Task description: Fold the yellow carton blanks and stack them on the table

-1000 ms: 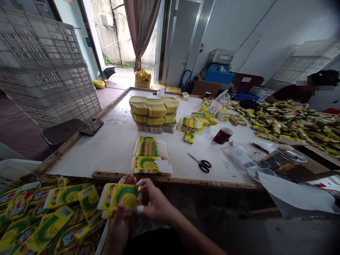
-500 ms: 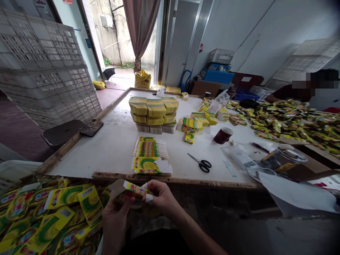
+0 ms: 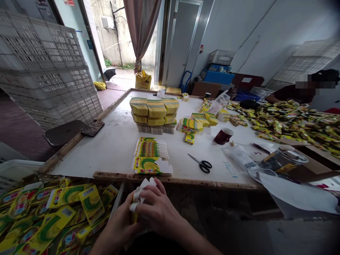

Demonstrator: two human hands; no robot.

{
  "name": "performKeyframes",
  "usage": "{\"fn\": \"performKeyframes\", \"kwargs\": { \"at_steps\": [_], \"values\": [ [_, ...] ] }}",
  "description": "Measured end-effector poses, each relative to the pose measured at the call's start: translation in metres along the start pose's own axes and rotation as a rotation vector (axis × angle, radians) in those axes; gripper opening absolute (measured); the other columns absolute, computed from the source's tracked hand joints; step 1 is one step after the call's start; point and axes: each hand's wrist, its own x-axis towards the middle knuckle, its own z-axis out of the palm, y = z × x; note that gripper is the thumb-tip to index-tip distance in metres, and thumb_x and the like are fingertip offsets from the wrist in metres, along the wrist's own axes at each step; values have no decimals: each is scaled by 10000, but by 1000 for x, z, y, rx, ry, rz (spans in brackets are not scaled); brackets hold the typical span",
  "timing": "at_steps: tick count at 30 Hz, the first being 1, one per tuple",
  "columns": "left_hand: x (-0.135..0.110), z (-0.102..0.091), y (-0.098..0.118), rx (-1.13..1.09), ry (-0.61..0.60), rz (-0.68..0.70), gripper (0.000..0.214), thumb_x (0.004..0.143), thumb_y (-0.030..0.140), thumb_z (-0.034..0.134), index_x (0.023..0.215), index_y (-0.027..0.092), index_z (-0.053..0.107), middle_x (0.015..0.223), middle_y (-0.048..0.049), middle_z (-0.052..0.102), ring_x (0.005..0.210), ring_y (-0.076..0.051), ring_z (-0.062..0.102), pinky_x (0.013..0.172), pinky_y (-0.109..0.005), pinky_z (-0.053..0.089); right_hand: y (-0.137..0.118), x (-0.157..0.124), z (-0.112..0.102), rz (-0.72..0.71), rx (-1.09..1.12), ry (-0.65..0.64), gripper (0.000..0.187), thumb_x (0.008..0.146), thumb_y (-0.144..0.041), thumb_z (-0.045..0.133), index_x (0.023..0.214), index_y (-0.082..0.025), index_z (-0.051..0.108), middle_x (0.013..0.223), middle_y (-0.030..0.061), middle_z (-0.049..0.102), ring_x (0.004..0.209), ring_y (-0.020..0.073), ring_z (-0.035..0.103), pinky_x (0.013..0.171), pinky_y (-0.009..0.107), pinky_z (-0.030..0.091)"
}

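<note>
Close to my body, just below the table's front edge, my left hand [image 3: 126, 219] and my right hand [image 3: 156, 205] are both closed around one small yellow carton [image 3: 133, 216]. White flaps stick up from its top, and fingers hide most of it. Some of my right fingertips have white wraps. Straight ahead on the table lies a fanned row of flat yellow cartons [image 3: 151, 147], with a single flat carton [image 3: 148, 165] in front. To my left a bin holds a heap of yellow cartons [image 3: 66, 216].
Behind the row stand bundled carton stacks [image 3: 155, 111]. Scissors [image 3: 202, 163], a dark red mug [image 3: 224, 136] and a clear plastic tub [image 3: 284, 159] lie to the right. A phone [image 3: 92, 128] rests at the left edge. A person [image 3: 289, 92] sits behind a large carton pile [image 3: 297, 118].
The carton has turned from lying sideways, printed face showing, to white flaps up. My right hand has moved over its top, and my left hand has come in beneath.
</note>
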Motion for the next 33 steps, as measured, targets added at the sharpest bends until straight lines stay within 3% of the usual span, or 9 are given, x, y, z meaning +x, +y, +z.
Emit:
{"fn": "performKeyframes", "kwargs": {
  "at_steps": [2, 4, 8, 13, 17, 22, 25, 29, 33],
  "values": [
    [0, 14, 6, 63, 69, -1, 589, 723, 358, 671, 1249, 202, 459, 1194, -93, 652, 1103, -284, 608, 938, -389, 489, -4, 0, 6, 213, 137, 220, 546, 801, -240, 635, 1312, -279, 448, 1340, 87, 481, 1287, 269, 375, 1132, 514, 141],
    [0, 26, 10, 128, 194, -7, 600, 734, 383, 653, 1254, 198, 418, 1101, -83, 685, 1002, -275, 655, 853, -375, 533, -5, 2, 9, 423, 442, 340, 711, 775, -257, 628, 1403, -221, 297, 1400, 135, 418, 1312, 295, 362, 1098, 502, 258],
    [0, 42, 4, 240, 355, 47, 695, 724, 383, 626, 1319, 183, 329, 1052, -100, 695, 897, -287, 690, 741, -385, 563, -6, 10, 13, 664, 1061, 140, 438, 801, -274, 535, 1229, -188, 508, 1148, 89, 635, 1109, 286, 578, 954, 451, 441],
    [-2, 48, -2, 349, 299, 208, 651, 690, 217, 594, 1283, 209, 326, 1213, -133, 628, 993, -275, 668, 793, -365, 553, -7, 11, 20, 826, 1232, 126, 360, 701, -203, 606, 1059, -207, 635, 1015, 33, 681, 1053, 277, 613, 980, 442, 417],
    [-2, 44, 0, 348, 240, 175, 554, 707, 212, 586, 1214, 238, 364, 1098, -87, 665, 898, -251, 687, 735, -345, 559, 1, 1, 24, 778, 1215, 102, 445, 792, -330, 604, 1221, -221, 554, 1149, 63, 651, 1108, 278, 592, 1001, 459, 405],
    [5, 37, -2, 218, 149, 90, 636, 699, 250, 592, 1256, 205, 287, 1036, -88, 670, 875, -255, 689, 713, -349, 566, 0, -8, 14, 414, 795, -73, 577, 841, -198, 555, 1392, -238, 390, 1402, 77, 473, 1290, 253, 439, 1083, 402, 331],
    [9, 38, -1, 193, 233, 91, 576, 677, 298, 615, 1173, 194, 340, 1011, -98, 637, 882, -269, 676, 729, -378, 562, -5, -4, 8, 255, 570, -118, 594, 838, -63, 477, 1395, -257, 402, 1433, 74, 423, 1329, 205, 389, 1096, 334, 316],
    [7, 37, 5, 205, 413, 4, 469, 690, 340, 602, 1092, 205, 400, 990, -80, 602, 860, -277, 654, 723, -431, 547, -5, 3, 8, 197, 460, -109, 563, 816, -5, 436, 1320, -249, 498, 1386, 88, 457, 1294, 186, 436, 1051, 279, 366],
    [5, 28, 5, 250, 373, 2, 495, 622, 282, 638, 1072, 200, 448, 967, -74, 633, 863, -283, 646, 742, -436, 536, 2, 5, 8, 208, 348, -256, 460, 802, -88, 537, 1233, -245, 571, 1413, 110, 408, 1248, 238, 491, 993, 301, 426]
  ]
}}
